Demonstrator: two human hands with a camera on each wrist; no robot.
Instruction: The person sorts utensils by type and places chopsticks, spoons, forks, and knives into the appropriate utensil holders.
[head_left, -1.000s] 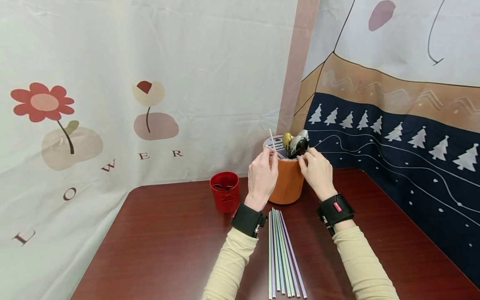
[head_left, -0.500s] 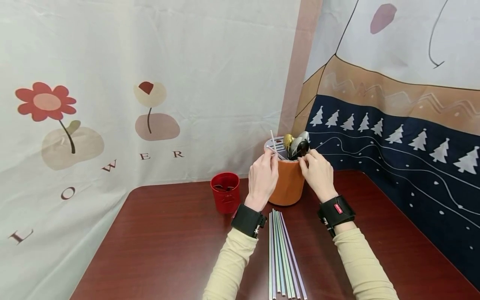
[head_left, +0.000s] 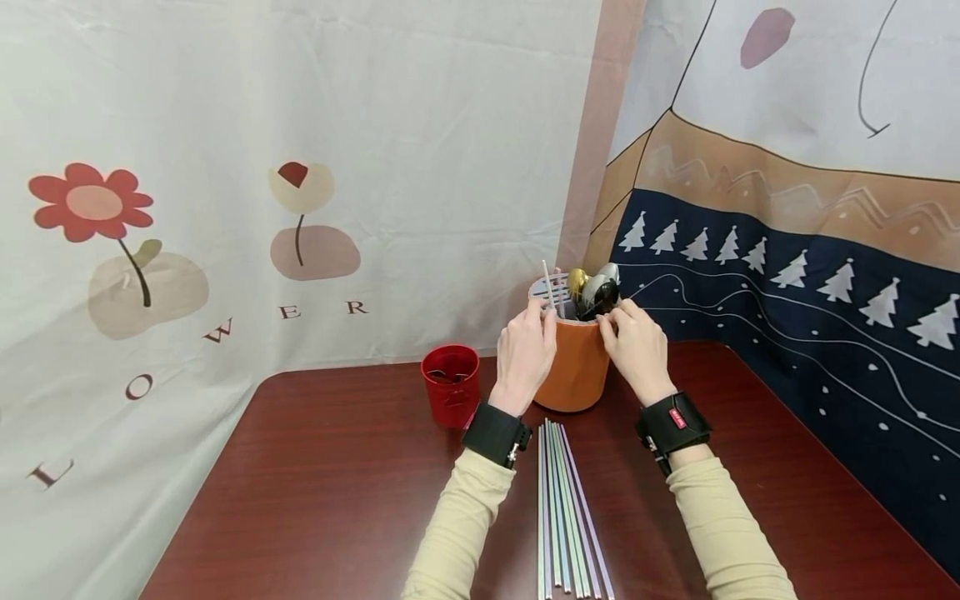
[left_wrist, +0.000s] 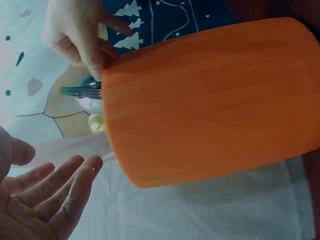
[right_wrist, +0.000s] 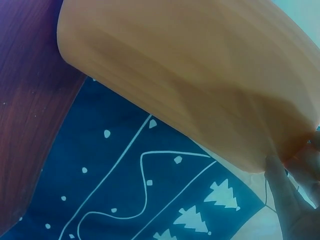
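An orange cylindrical holder [head_left: 573, 367] stands at the back of the dark red table [head_left: 337, 483] and fills both wrist views [left_wrist: 210, 100] [right_wrist: 200, 75]. Spoons [head_left: 596, 290], a white straw [head_left: 549, 287] and a slotted white insert stick out of its top. My left hand [head_left: 534, 323] is beside the left rim; in the left wrist view its fingers [left_wrist: 60, 192] are relaxed and hold nothing. My right hand [head_left: 611, 321] pinches the holder's right rim [left_wrist: 97, 67], and its fingers [right_wrist: 280, 195] lie against the wall.
A small red cup [head_left: 450, 385] stands just left of the holder. Several long pastel straws [head_left: 562, 508] lie side by side between my forearms. Printed cloth backdrops close off the back and right sides of the table.
The white straw in the holder has gone from leaning left to standing more upright. Both hands stay at the holder's rim, hardly moved.
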